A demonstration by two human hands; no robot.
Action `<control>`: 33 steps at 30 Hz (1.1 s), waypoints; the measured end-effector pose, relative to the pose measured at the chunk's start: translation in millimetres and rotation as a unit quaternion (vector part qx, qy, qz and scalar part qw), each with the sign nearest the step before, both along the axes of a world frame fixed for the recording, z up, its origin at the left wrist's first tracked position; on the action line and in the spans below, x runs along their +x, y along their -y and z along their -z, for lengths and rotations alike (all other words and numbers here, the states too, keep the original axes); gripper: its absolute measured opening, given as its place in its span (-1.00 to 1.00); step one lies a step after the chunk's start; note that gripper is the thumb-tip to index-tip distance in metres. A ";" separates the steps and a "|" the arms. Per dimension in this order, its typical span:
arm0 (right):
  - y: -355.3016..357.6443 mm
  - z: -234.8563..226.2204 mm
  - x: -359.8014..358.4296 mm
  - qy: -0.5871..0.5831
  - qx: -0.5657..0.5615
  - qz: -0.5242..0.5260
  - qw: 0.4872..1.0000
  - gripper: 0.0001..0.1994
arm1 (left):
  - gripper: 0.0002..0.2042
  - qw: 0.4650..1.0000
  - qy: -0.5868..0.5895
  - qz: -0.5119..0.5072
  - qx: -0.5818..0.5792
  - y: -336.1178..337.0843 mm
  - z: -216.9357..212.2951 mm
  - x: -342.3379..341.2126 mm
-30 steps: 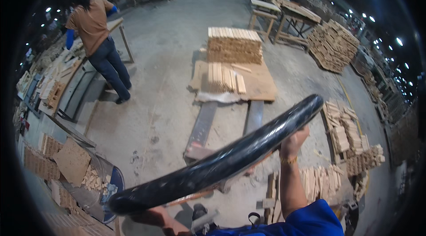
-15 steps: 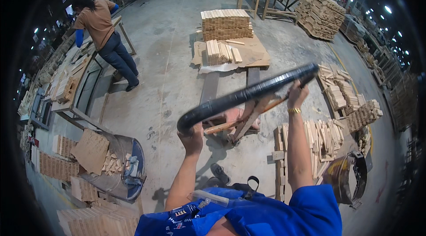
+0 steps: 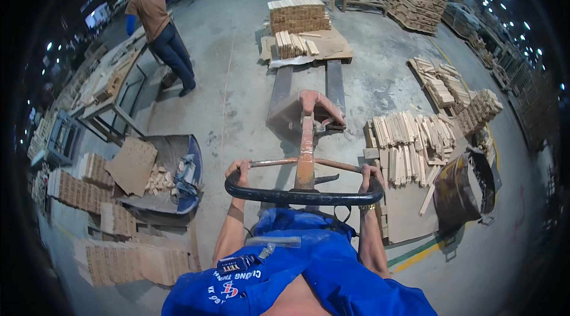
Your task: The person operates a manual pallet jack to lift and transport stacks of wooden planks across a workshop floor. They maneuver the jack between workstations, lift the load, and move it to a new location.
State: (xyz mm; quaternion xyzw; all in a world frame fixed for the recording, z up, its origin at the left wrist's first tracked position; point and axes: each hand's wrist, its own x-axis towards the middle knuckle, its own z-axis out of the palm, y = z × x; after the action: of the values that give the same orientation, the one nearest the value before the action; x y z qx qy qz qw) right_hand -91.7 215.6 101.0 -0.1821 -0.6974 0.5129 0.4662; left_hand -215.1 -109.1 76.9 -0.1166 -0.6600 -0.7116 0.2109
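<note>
Both my hands hold the looped handle (image 3: 304,198) of an orange pallet jack (image 3: 307,138), one at each side. My left hand (image 3: 239,172) wraps the handle's left end. My right hand (image 3: 371,178), below which a gold band circles the wrist, is closed round the right end. The handle now lies level across my front, close to my blue shirt. Ahead, the two dark forks (image 3: 333,87) run to a pallet covered with cardboard (image 3: 335,49); their far ends are hidden. On it stand a tall block of stacked wood strips (image 3: 298,18) and a smaller pile (image 3: 289,46).
At left, a person (image 3: 155,19) leans over a workbench (image 3: 119,99). A cut-open blue drum (image 3: 193,182) holds wood scraps. Wood strips (image 3: 409,138) lie on a pallet at right, beside a rusty drum (image 3: 457,188). Stacked wood (image 3: 415,2) stands at far right.
The handle has swung from a steep slant to level and come lower, nearer my body. Both hands stay on it. The jack's body and mast now show below the pallet.
</note>
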 end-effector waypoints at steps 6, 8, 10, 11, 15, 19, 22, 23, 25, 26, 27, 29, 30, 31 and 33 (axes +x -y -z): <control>49.4 -10.2 73.4 0.076 0.056 -0.005 0.996 -0.87 | -0.75 0.999 0.038 0.020 0.024 50.3 3.3 64.6; 81.7 -20.7 96.0 0.087 0.024 -0.012 0.996 -0.85 | -0.75 0.997 0.073 0.023 -0.014 81.1 0.1 81.4; 112.1 -41.1 111.5 0.098 0.025 0.024 0.995 -0.84 | -0.76 0.997 0.066 0.046 -0.015 99.3 -22.9 86.1; 120.6 -37.0 119.6 0.101 0.030 0.038 0.994 -0.84 | -0.76 0.995 0.044 0.082 0.019 110.2 -26.9 81.5; 183.9 -80.7 118.3 0.103 -0.067 0.080 0.989 -0.82 | -0.82 0.990 0.066 0.068 -0.107 150.8 -78.9 62.8; 200.8 -108.3 87.7 0.020 -0.084 0.080 0.993 -0.85 | -0.81 0.981 0.077 0.163 -0.077 170.9 -109.8 9.1; 169.1 -123.1 33.9 0.005 -0.125 0.104 0.987 -0.86 | -0.79 0.988 0.055 0.140 0.019 152.2 -97.5 -46.8; 152.5 -123.3 6.4 0.019 0.087 0.155 0.984 -0.89 | -0.79 0.995 -0.012 0.098 0.021 134.3 -106.5 -69.9; 102.3 -106.3 -16.0 0.029 0.113 0.122 0.986 -0.88 | -0.82 0.995 -0.018 0.096 -0.007 103.6 -113.4 -117.0; 87.0 -101.4 -30.1 0.048 0.052 0.115 0.991 -0.83 | -0.84 0.991 0.034 0.118 -0.047 96.9 -114.6 -139.3; 73.2 -98.0 -42.4 0.068 -0.006 0.111 0.992 -0.77 | -0.79 0.991 0.043 0.124 -0.028 82.4 -115.4 -171.5; 61.4 -91.9 -51.1 0.135 0.061 0.237 0.960 -0.73 | -0.86 0.984 -0.139 0.057 -0.093 80.8 -101.2 -155.8; 77.7 -93.5 -21.5 0.061 0.004 0.174 0.983 -0.75 | -0.84 0.987 -0.105 0.081 -0.088 88.1 -104.1 -138.7; 94.8 -102.8 3.0 -0.006 -0.054 0.124 0.991 -0.77 | -0.77 0.988 -0.079 0.103 -0.081 96.1 -115.8 -118.4; 132.9 -131.5 -21.4 -0.028 -0.059 0.249 0.966 -0.78 | -0.77 0.993 -0.012 0.052 -0.105 78.6 -131.0 -119.4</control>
State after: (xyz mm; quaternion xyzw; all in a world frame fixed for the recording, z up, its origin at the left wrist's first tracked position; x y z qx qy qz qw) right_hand -113.1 82.7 232.5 -0.3627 -0.5850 0.4260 0.5871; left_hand -334.5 -187.7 207.8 -0.1806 -0.7218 -0.6466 0.1682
